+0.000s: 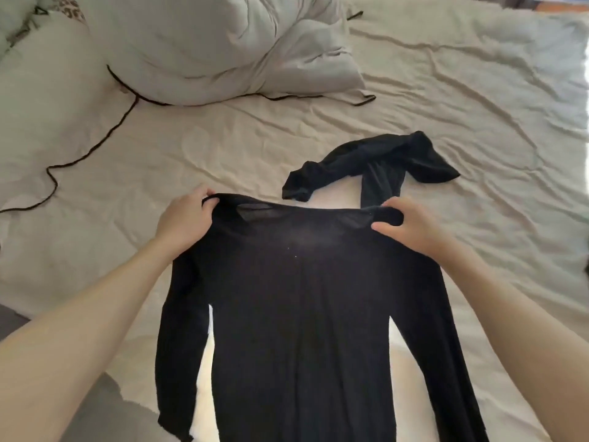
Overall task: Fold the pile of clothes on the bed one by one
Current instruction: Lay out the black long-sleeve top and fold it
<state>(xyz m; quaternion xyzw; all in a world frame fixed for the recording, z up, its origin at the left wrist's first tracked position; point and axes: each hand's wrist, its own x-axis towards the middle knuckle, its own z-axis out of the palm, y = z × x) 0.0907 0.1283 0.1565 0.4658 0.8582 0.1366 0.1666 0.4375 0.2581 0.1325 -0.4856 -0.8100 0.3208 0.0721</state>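
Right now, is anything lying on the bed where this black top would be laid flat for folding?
Partly. Both hands, left hand and right hand, hold the black top by its shoulders. A second black garment lies crumpled on the sheet just beyond it; the nearer sheet shows nothing else.

The top [302, 314] is plain black, as is the crumpled garment [376, 167] beyond it, the sheet [446, 106] cream, the duvet [207, 43] white with black piping (a leopard-spotted scrap [68, 9] shows at the upper left).
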